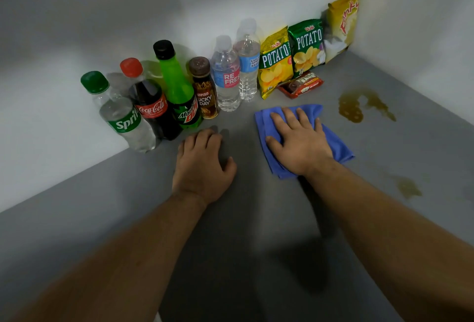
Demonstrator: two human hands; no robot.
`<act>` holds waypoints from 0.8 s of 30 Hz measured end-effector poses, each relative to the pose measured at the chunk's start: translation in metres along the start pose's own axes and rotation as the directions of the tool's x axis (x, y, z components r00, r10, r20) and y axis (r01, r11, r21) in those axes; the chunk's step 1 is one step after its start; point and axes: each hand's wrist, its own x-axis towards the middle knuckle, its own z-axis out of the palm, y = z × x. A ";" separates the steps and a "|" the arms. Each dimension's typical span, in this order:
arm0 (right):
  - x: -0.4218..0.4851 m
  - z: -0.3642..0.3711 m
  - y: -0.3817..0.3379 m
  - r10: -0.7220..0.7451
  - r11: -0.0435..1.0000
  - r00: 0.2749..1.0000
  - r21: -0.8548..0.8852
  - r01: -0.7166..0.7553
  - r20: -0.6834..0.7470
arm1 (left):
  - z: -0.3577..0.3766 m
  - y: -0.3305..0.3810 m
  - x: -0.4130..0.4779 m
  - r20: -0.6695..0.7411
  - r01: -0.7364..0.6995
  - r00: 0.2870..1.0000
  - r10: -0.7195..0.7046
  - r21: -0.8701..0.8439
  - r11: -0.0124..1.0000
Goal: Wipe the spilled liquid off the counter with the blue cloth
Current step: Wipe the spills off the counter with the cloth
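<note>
Plain white walls [77, 26] — meeting in a corner, dimly lit.

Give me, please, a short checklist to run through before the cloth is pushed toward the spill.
1. Right hand flat on the blue cloth: ok.
2. Cloth reaching the large brown puddle: not ok, bare counter lies between them.
3. Path from cloth to puddle free of objects: ok.
4. Second, fainter stain nearer the person noted: ok, untouched.
5. Left hand resting on the counter, clear of the Mountain Dew bottle: ok.
6. Red snack pack clear of the puddle: ok, apart.
</note>
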 end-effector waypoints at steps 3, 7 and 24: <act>0.007 0.001 -0.027 -0.034 0.999 0.999 0.011 0.034 0.001 | -0.001 0.001 -0.001 -0.004 0.002 1.000 -0.002 -0.008 1.000; -0.026 0.003 -0.030 -0.191 0.982 0.982 0.007 0.191 -0.004 | -0.003 0.002 -0.001 0.005 0.014 1.000 -0.014 -0.029 0.999; -0.041 0.009 -0.039 -0.106 0.994 0.994 0.026 0.107 -0.018 | -0.007 0.006 -0.005 0.005 -0.002 1.000 0.002 -0.044 0.999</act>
